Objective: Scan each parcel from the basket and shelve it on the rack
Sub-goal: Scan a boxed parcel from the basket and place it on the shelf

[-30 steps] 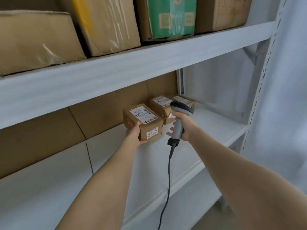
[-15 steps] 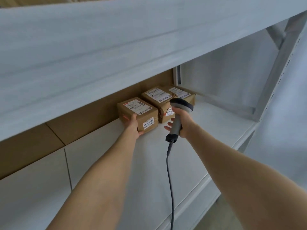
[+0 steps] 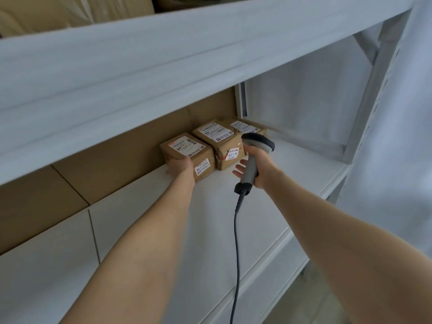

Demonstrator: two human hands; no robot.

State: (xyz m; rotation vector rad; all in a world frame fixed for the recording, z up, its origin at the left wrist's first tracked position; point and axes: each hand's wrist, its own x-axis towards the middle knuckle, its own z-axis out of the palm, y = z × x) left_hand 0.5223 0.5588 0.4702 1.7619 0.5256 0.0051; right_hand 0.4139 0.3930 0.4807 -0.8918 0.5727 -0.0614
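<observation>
Since the earlier frame, the left-hand parcel (image 3: pixel 187 148) sits lower and deeper on the rack (image 3: pixel 210 230). It rests flat on the white lower shelf, in line with its neighbours.

1. Rack: the upper shelf beam (image 3: pixel 163 66) crosses the whole view and hides most of the cartons (image 3: pixel 70 12) stored above it. A brown cardboard panel (image 3: pixel 117 164) lines the back of the lower bay. A white sheet (image 3: pixel 397 160) hangs at the right.
2. Parcels: three brown boxes stand in a row near the panel. The middle parcel (image 3: pixel 217 139) is just beside the left-hand one. The far parcel (image 3: pixel 247 127) is partly hidden behind the scanner head.
3. Scanner (image 3: pixel 253 160): grey handle, dark head, held above the shelf in front of the middle parcel. Its cable (image 3: pixel 236 253) hangs down past the shelf edge.
4. Hands: the left hand (image 3: pixel 181 166) grasps the lower front-left corner of the left-hand parcel. The right hand (image 3: pixel 261 164) clasps the scanner handle, some fingers loosely extended.
5. Labels: each parcel carries a white shipping label on top, too small to read. The front sticker (image 3: pixel 202 168) reads "80 2-3205". The middle parcel's sticker is upside down.
</observation>
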